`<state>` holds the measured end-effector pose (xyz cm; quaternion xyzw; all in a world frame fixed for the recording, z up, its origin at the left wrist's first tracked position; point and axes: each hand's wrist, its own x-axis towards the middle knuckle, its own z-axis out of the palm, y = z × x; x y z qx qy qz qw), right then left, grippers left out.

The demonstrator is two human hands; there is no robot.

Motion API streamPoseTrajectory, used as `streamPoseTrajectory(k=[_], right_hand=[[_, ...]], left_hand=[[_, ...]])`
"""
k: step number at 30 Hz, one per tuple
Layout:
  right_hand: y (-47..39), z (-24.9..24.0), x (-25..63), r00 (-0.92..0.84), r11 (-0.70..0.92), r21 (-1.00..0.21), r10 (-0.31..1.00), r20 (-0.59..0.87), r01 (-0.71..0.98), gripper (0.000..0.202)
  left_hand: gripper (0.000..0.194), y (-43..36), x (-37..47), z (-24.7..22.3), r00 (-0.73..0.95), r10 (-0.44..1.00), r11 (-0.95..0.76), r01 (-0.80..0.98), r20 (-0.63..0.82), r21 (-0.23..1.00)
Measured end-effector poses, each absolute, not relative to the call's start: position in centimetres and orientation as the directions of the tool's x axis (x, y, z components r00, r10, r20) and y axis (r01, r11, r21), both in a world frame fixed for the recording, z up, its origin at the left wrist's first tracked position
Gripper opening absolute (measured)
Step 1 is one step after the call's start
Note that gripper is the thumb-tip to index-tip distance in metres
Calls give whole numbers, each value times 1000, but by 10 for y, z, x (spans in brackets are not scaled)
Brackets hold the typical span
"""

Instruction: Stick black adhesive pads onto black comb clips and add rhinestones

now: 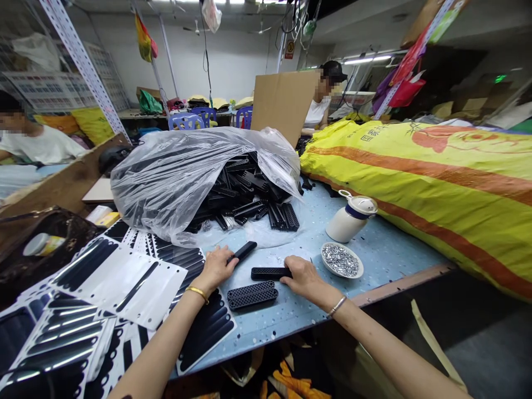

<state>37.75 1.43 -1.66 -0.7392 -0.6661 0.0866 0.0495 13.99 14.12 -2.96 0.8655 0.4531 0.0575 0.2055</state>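
My left hand (216, 269) is closed around the near end of a dark, flat black plastic strip (246, 251), which points away to the right. In my right hand (306, 279), thumb and fingers grip one end of a black lattice-patterned plastic strip (268, 273) lying level above the blue table. Several similar lattice pieces (252, 295) rest side by side just below, nearer the table's front edge. A white bowl (361, 270) of small shiny metal parts (341, 259) stands right of my right hand.
A clear plastic bag (162, 177) spills black plastic pieces (239, 191) at the back. A white lidded bottle (344, 223) stands behind the bowl. Sheets of black stickers (124, 288) cover the left side. A big yellow sack (415, 177) lies right. Two people sit beyond.
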Motion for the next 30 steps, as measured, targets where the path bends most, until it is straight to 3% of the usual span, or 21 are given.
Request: streamPoseTrajectory(k=[4, 9, 16, 22, 30], right_hand=[[7, -16, 380, 67, -83, -191, 994, -88, 978, 37], [11, -18, 385, 36, -69, -262, 991, -129, 963, 15], [49, -23, 359, -30, 5, -368, 998, -63, 930, 14], [52, -28, 355, -15, -2, -447, 999, -34, 894, 26], [52, -24, 366, -13, -7, -511, 999, -36, 860, 66]], left_hand=[[29, 135, 138, -26, 602, 790, -514, 752, -113, 413], [14, 136, 143, -27, 571, 813, -470, 758, -113, 452], [26, 141, 156, -28, 566, 823, -409, 652, -50, 639], [28, 143, 147, -31, 631, 774, -330, 480, -59, 813], [42, 133, 140, -22, 621, 783, -354, 496, -39, 793]])
